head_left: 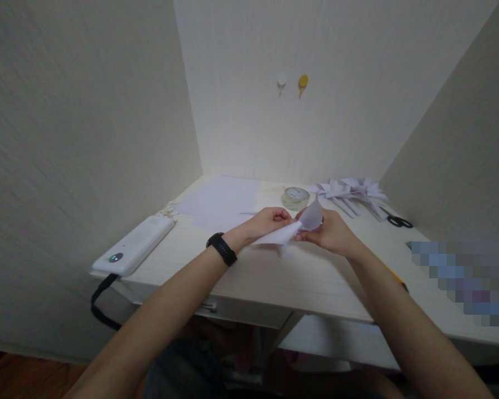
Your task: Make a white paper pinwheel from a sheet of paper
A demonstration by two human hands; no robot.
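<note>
Over the front middle of the desk, a white paper pinwheel [280, 235] with curved blades is between my two hands. My right hand [330, 230] grips it from the right, its thumb and fingers closed near the centre. From the left, my left hand [268, 223] has its fingers curled in and pinches at the centre; the fingertips are partly hidden behind the paper. Just beyond my hands a roll of clear tape [295, 198] lies flat. Back right is a pile of white paper pinwheels [353, 191] with rolled paper sticks.
White paper sheets [220, 199] cover the back left of the desk [183, 255]. A white power bank [135, 246] with a black strap lies at the left edge. Black scissors [399, 221] and a yellow tool [396, 275] lie right. Two hooks [303, 82] are on the wall.
</note>
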